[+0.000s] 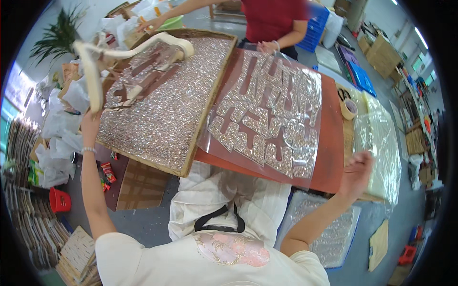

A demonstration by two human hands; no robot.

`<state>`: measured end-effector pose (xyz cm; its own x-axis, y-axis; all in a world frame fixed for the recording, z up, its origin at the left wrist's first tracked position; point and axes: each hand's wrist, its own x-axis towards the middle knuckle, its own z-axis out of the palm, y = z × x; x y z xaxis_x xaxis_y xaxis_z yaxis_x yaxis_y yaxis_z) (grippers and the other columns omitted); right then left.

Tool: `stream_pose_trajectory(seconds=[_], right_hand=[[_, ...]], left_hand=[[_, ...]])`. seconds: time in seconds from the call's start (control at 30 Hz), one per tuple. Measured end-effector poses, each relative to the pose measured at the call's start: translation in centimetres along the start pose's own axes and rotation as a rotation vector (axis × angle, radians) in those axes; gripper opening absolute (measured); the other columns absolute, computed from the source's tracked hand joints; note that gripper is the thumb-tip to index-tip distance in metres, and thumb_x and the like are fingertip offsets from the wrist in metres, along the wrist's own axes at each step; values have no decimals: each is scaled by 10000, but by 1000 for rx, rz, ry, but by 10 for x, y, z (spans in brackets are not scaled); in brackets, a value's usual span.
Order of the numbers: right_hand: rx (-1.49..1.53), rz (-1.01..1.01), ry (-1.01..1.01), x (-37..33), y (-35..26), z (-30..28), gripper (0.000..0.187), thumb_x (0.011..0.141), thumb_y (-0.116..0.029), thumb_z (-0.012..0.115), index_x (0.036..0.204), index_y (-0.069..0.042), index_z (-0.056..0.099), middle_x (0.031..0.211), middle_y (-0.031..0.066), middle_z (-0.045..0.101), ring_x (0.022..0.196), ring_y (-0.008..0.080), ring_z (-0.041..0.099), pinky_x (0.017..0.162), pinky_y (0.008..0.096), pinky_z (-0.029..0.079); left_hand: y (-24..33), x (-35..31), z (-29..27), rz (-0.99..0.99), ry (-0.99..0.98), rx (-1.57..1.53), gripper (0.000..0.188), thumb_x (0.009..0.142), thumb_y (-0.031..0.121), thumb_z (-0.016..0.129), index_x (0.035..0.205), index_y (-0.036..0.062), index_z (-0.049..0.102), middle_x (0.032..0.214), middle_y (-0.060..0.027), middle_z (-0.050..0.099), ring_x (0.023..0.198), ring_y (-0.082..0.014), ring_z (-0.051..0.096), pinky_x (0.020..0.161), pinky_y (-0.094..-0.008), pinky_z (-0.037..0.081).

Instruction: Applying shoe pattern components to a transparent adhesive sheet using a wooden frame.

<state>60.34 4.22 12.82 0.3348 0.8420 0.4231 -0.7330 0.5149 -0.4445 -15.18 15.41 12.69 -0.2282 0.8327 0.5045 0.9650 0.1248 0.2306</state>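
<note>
My left hand (90, 125) is closed around the lower end of a long, pale cream, curved strip (89, 71). The strip rises from the hand, bends and runs right, curling over at its far end. It passes above a shallow tray (164, 114) filled with glittering stones, where cut-out pieces and bare brown patches show. Blurred by motion, my right hand (358, 174) is raised near the right edge of a red board (330, 133); its fingers are unclear. A clear plastic sheet (312, 162) with glittering shaped patches (248, 121) covers much of the board.
Across the table a person in a red top (274, 21) reaches toward white bags. On the right lie a tape roll (349, 108), scissors (342, 94) and plastic-wrapped sheets (381, 148). A cardboard box (143, 186) and a red bucket (59, 200) stand lower left.
</note>
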Motion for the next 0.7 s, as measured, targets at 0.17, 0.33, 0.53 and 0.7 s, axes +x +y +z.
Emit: stream_pose_trajectory(seconds=[0.17,0.33,0.53,0.7], right_hand=[[-934,449,389,-60,17,-68,284,992,-232,484,1136,-19,604,907,61,650,805,116,610,740,254,484],[-1083,498,542,-91,10,-107,272,983,-248,511,1112,-38,627,916,45,665,801,97,610,737,240,480],[-1374,584,549,-101,24,-131,315,949,-318,574,910,-19,664,760,30,639,656,84,562,610,221,452],[-1558,706,503,-100,70,-116,424,825,-401,717,757,5,617,590,50,584,525,88,553,506,246,446]], left_hand=[[0,-49,26,-179,12,-212,480,892,384,623,1077,-59,636,958,-165,689,885,-283,642,813,-355,473],[-32,-70,52,-376,-3,-477,566,883,407,639,1182,-69,573,1120,-158,638,1014,-230,578,902,-343,429],[46,-122,76,-289,705,191,459,889,302,653,1155,-59,556,1007,-109,587,927,-225,535,868,-360,420],[149,-136,79,134,-73,-270,265,844,192,684,1048,27,642,875,-97,584,811,-236,532,779,-347,434]])
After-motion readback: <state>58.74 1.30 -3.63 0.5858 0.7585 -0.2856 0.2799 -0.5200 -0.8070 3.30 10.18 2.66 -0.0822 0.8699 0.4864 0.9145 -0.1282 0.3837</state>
